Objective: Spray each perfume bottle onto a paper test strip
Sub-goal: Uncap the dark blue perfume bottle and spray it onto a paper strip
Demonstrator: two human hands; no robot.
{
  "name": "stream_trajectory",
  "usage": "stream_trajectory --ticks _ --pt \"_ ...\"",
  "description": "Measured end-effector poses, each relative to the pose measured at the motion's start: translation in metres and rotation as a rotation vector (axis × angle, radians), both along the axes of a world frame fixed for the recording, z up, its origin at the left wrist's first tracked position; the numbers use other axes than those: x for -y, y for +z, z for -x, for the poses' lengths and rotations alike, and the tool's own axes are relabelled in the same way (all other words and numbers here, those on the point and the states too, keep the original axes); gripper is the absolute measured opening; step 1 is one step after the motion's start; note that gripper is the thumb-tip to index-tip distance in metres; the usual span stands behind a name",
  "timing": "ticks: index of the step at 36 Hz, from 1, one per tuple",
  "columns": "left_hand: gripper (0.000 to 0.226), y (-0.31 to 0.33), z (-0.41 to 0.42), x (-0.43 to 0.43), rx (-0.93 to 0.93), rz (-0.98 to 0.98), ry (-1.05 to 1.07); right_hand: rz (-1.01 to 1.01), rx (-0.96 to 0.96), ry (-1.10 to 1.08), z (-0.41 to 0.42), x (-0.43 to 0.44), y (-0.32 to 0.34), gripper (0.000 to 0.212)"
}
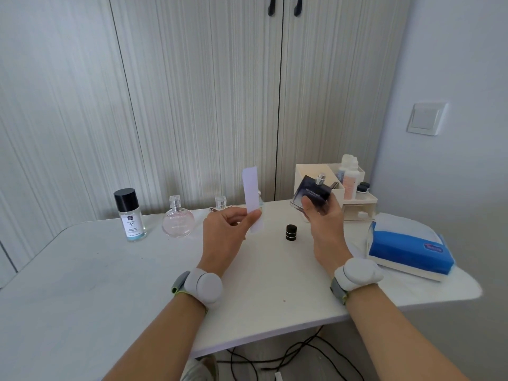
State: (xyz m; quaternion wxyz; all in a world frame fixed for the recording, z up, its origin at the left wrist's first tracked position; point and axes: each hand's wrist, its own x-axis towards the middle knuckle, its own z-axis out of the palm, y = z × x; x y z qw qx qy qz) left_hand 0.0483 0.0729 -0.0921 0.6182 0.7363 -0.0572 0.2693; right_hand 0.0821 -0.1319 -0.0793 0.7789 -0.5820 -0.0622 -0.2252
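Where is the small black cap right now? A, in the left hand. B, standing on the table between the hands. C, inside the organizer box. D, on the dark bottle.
B: the black cap stands on the table between the left hand, pinching the test strip, and the right hand, gripping the dark bottle with its sprayer bare.

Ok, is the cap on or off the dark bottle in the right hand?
Off. The dark bottle in the right hand shows its bare silver sprayer, and a black cap stands on the table.

A blue tissue pack (406, 250), perhaps, beside white organizer (360, 209).
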Motion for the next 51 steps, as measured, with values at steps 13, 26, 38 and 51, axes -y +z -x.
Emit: stream_trajectory --ticks 13,26,38,51 --pt "0.016 -0.004 -0.002 -0.001 -0.022 -0.036 0.010 0.327 0.023 0.055 -0.023 -0.009 -0.008 0.035" --pt "0.027 -0.006 -0.005 0.002 -0.053 -0.064 0.035 0.442 -0.061 0.152 -0.043 -0.007 -0.015 0.038" --pt "0.024 -0.007 -0.003 0.003 -0.053 -0.078 0.040 0.445 -0.123 0.181 -0.048 -0.007 -0.019 0.046" --pt "0.019 -0.004 -0.001 0.003 -0.044 -0.081 0.035 0.393 -0.116 0.186 -0.049 -0.007 -0.020 0.046"
